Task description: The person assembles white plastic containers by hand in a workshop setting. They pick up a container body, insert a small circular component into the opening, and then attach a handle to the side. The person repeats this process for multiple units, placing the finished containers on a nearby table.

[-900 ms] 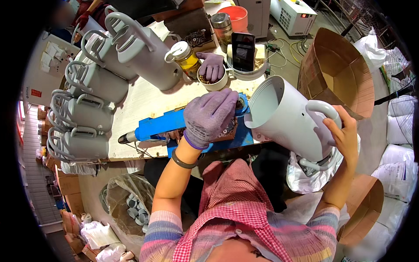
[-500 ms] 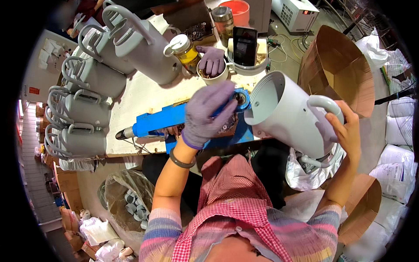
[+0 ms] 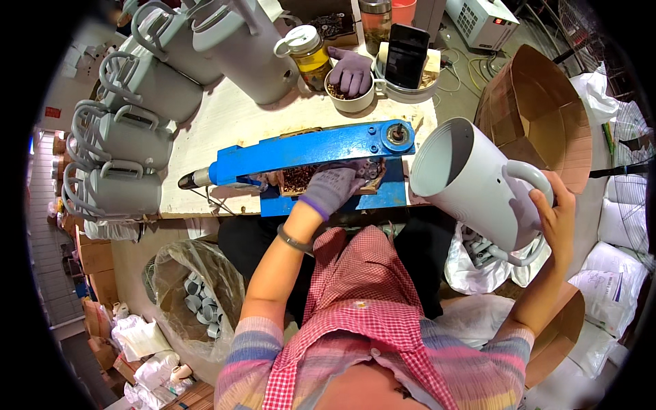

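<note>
My left hand, in a purple-grey glove, reaches under the blue arm of a bench tool; its fingers are hidden there. Beneath that arm lies a tray of small brown parts, with the hand at its right part. My right hand, bare, is closed round the upper handle of a grey watering can. The can is tilted, its wide mouth facing the round right end of the blue arm, apart from it. A second curved handle shows at its lower end.
Several grey watering cans line the table's left side. Behind the tool stand a yellow jar, a cup holding a stuffed glove and a phone. A cardboard box is at right; bags of grey parts flank my legs.
My left hand has moved from the round end of the blue arm down to the tray beneath it. The can in my right hand has shifted slightly right, away from the arm.
</note>
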Tool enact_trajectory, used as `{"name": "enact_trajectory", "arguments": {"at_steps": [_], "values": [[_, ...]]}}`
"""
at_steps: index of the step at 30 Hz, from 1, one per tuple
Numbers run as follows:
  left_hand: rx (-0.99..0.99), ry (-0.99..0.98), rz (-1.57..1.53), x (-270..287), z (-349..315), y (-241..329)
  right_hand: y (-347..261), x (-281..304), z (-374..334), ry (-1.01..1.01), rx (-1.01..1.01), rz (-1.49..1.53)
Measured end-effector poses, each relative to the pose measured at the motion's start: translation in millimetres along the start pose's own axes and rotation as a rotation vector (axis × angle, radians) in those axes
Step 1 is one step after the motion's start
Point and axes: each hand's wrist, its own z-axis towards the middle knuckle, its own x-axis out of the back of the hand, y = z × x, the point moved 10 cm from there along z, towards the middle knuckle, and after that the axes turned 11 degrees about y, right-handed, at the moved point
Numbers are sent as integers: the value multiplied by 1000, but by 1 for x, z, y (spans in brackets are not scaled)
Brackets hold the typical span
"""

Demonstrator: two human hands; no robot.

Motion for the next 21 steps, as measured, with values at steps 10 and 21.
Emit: {"name": "enact_trajectory", "arguments": {"at_steps": [10, 21], "values": [[56, 202, -216, 11, -12, -27, 10, 11, -14, 23, -51, -56], [-22, -7, -54, 2, -9, -15, 2, 1, -14, 18, -27, -32]]}}
